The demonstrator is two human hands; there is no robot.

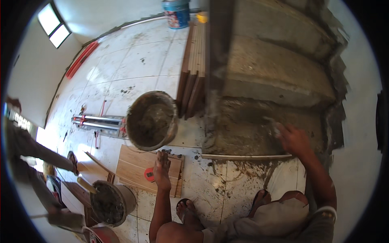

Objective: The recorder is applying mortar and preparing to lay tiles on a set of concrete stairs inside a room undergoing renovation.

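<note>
My right hand (292,139) is closed over the lowest stair step, gripping a greyish tool that looks like a trowel (270,120), blurred and partly hidden. Wet grey mortar (243,135) covers that step, with a thin wooden strip (247,156) along its front edge. My left hand (162,172) holds nothing, its fingers stretched out above a stack of wood-look planks (133,164). Beside it on the planks lies a red tape measure (149,174). Just beyond the left hand stands a large bucket (173,127) with mortar inside.
A smaller mortar bucket (129,198) with a handled tool stands at lower left, near another person's legs (48,154). A tile cutter (99,123) lies on the splattered tiles. Upright boards (190,81) lean by a dark post (216,60). A blue pail (176,15) stands far back.
</note>
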